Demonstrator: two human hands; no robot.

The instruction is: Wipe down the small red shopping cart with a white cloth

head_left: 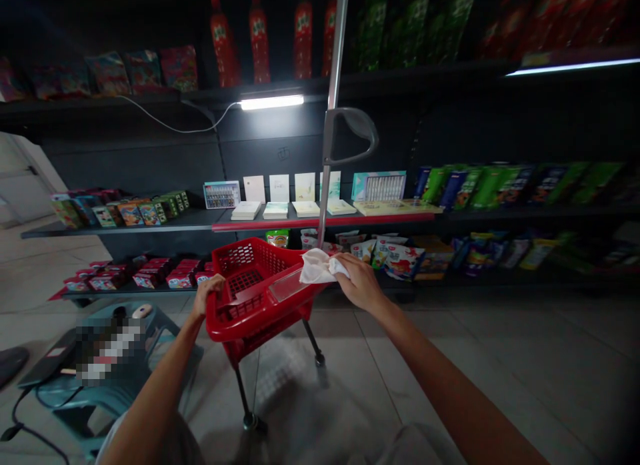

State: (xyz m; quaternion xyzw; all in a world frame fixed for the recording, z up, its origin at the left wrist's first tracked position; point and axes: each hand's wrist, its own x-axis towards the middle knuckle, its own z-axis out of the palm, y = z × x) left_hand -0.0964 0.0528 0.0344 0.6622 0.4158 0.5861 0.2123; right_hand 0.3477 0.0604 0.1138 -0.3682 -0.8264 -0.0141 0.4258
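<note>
A small red plastic shopping cart (265,322) on dark legs with wheels stands before me. My left hand (209,294) is closed over the left side of its rim, thumb and fingers curled around the edge. At the opposite corner my right hand (361,282) pinches a crumpled white cloth or tissue (317,268), which lies against the cart's rim. A clear panel (290,285) is set in the near rim, left of the cloth. Just behind the cloth rises a metal pole (325,195) with a grey loop handle (373,135); its foot is hidden.
Dark shelves (300,138) run across the back, carrying bottles, snack bags, notebooks and boxes. To the left, a blue-green plastic stool (165,325) holds a laptop (53,358) and a mouse (143,311). A cable (37,438) hangs down beside it. Grey floor tiles lie underneath.
</note>
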